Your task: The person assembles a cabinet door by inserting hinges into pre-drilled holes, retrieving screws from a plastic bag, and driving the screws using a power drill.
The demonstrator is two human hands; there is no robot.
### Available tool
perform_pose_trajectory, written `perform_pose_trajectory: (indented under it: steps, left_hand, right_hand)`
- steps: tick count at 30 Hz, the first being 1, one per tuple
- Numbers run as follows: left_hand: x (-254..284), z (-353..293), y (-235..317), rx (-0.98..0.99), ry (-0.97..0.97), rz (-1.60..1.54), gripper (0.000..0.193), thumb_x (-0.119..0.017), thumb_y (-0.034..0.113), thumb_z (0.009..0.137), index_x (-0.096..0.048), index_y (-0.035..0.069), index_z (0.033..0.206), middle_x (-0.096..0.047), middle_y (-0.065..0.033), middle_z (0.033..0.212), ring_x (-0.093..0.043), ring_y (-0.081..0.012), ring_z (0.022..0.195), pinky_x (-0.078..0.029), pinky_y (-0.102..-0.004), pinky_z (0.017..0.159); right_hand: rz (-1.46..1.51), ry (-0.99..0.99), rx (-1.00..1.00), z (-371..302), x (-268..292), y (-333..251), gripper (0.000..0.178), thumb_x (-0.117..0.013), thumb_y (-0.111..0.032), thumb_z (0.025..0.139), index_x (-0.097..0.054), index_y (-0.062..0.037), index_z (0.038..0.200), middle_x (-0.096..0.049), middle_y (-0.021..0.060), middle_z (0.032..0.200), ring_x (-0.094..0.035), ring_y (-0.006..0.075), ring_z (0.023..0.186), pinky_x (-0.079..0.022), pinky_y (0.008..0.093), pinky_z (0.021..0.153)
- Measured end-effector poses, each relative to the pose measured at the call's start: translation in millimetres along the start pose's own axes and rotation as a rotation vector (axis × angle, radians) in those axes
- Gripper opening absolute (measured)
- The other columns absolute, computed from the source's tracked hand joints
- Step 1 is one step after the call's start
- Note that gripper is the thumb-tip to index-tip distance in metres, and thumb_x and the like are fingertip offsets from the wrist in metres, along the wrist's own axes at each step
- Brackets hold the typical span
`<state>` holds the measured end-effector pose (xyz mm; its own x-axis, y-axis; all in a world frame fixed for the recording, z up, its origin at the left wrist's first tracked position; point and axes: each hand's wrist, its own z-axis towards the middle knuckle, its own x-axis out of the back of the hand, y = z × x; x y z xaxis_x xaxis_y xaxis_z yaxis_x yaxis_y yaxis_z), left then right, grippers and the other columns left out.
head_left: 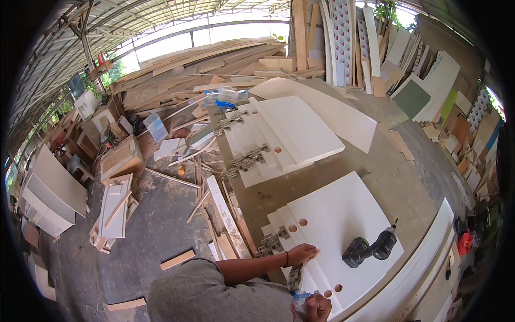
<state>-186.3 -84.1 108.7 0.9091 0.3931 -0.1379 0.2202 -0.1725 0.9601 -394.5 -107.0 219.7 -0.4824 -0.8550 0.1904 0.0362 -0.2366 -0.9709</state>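
My left hand (303,254), with a dark band at its wrist, rests over the white panels with fingers pinched together; what they hold, if anything, is too small to make out. Below it, near the bottom edge, my right hand (317,308) is curled closed beside a bit of blue and clear plastic (301,295); its contents are hidden. The stacked white panels (343,214) have round holes along their near-left side. Metal cabinet hinges (273,241) sit at the stack's left edge, and more hinges (295,278) lie just below my left hand. A black cordless drill (370,248) lies on the top panel.
Farther along the brown worktable (289,196) is another stack of white panels (300,129) with hinges (248,160) along its left side. Blue and clear plastic bags (226,96) lie behind it. Wood offcuts (179,260) litter the floor at left; long boards (429,257) stand at right.
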Motion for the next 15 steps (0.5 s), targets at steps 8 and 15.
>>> perform_pose_trajectory:
  steps: [8,15]
  left_hand:
    - [14.5,8.6,-1.5,-0.016,0.098,-0.126,0.038,-0.045,0.035,0.094,-0.045,0.009,0.066,-0.041,0.0033,0.058,-0.043,-0.0067,0.052,-0.038,-0.0236,0.049]
    - [23.1,11.8,10.4,-0.051,0.170,-0.147,0.037,-0.044,0.034,0.094,-0.044,0.010,0.066,-0.040,0.0037,0.059,-0.042,-0.0063,0.049,-0.037,-0.0228,0.047]
  right_hand:
    - [-0.028,-0.039,-0.014,-0.2,2.6,-0.4,0.030,-0.049,-0.017,0.090,-0.042,-0.0038,0.064,-0.037,0.0037,0.056,-0.032,0.0131,0.052,-0.026,0.0324,0.047]
    - [0.038,-0.052,-0.085,0.2,0.0,2.5,0.030,-0.050,-0.015,0.089,-0.040,-0.0049,0.063,-0.034,0.0002,0.057,-0.031,0.0102,0.055,-0.025,0.0307,0.049]
